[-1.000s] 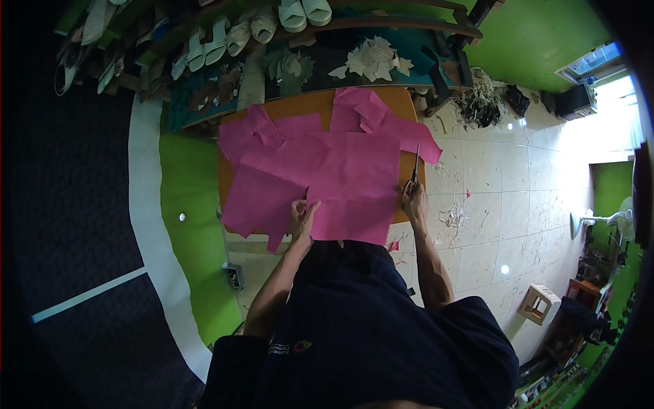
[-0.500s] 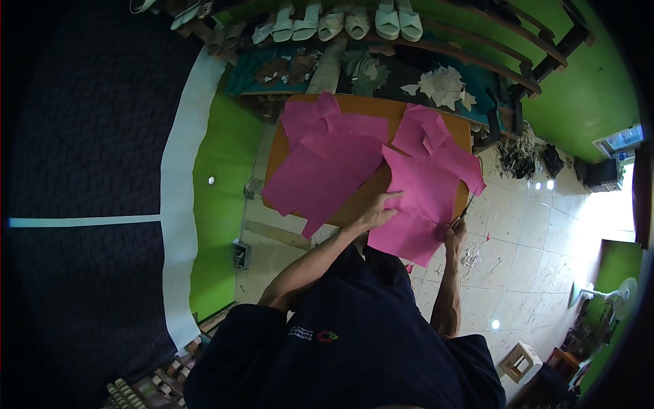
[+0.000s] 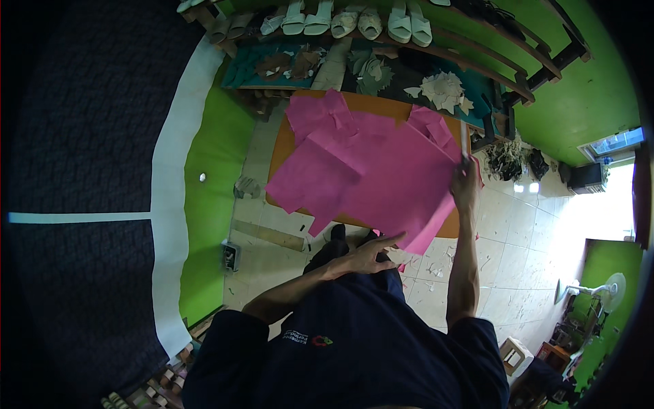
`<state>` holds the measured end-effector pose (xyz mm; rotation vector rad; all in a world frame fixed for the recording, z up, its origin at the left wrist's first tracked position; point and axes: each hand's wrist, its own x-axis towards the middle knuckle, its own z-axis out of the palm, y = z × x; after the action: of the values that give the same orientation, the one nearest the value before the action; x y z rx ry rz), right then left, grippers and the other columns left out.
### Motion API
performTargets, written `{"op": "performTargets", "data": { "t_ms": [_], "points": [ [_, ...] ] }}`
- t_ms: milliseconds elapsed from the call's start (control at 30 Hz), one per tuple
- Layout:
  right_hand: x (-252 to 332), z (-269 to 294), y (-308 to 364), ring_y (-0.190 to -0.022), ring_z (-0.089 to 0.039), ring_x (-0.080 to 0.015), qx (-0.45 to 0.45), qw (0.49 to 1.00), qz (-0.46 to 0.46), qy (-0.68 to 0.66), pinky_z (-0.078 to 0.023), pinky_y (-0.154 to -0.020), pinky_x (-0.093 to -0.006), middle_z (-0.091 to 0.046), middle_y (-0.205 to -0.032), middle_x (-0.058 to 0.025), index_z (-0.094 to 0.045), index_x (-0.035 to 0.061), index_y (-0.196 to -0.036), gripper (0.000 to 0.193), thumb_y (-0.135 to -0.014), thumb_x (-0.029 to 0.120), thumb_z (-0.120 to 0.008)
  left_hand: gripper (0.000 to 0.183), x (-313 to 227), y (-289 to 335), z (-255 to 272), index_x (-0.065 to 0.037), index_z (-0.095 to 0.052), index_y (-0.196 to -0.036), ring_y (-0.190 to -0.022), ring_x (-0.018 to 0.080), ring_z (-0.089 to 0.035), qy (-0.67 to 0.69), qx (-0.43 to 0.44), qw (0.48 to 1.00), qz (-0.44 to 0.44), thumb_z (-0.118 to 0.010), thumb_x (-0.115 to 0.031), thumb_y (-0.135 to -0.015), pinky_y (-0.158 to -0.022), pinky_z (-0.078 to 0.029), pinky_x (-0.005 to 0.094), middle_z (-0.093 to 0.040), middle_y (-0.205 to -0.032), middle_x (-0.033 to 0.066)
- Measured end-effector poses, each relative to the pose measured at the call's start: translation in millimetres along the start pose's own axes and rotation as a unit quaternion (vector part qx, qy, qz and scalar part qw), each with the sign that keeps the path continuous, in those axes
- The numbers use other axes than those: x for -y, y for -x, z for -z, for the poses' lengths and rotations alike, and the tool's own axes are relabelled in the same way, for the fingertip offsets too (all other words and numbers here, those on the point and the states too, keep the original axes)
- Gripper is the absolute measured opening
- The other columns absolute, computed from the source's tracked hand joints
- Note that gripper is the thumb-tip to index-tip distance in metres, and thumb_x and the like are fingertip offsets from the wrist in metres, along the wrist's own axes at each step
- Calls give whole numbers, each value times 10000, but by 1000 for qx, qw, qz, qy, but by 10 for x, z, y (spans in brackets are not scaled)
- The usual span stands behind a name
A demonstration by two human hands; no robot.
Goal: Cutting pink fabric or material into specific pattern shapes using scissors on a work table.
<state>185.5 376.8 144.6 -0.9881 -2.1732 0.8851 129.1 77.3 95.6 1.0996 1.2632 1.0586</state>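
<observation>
Table (image 3: 446,228) lies under pink sheets (image 3: 388,178), presumably to support them, one corner overhanging at 5 o'clock; left hand (image 3: 371,256) at 6, fingers apart, contact unclear; right hand (image 3: 466,185) at 3, clamped on scissors (image 3: 464,140), blades toward 12, probably clear of sheets.

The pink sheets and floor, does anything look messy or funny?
Yes, a bit: the pink sheets overlap crookedly, and one corner juts past the near edge of the orange table, beside the left hand. Small scraps litter the tiled floor, as if dropped.
</observation>
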Motion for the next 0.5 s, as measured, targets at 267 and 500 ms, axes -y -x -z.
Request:
{"op": "performTargets", "data": {
  "t_ms": [267,500],
  "points": [
    [634,-1153,-276,-1006,-665,-353,111,982,149,41,-536,-781,-464,-674,-1121,-97,-569,105,-1176,388,-830,177,-728,1080,548,-67,78,-170,66,-1604,-1491,322,-275,210,-130,967,55,-736,-146,-881,-1140,-366,494,-8,-1662,181],
    [525,-1182,619,-867,-684,-366,188,980,31,60,-528,-717,-459,-692,-954,-122,-621,88,-1051,300,-823,241,-742,560,894,227,407,-102,-512,-1397,-1003,189,-642,242,-123,934,233,-724,-220,-893,-915,-529,353,-600,-1264,163]
  ]
}}
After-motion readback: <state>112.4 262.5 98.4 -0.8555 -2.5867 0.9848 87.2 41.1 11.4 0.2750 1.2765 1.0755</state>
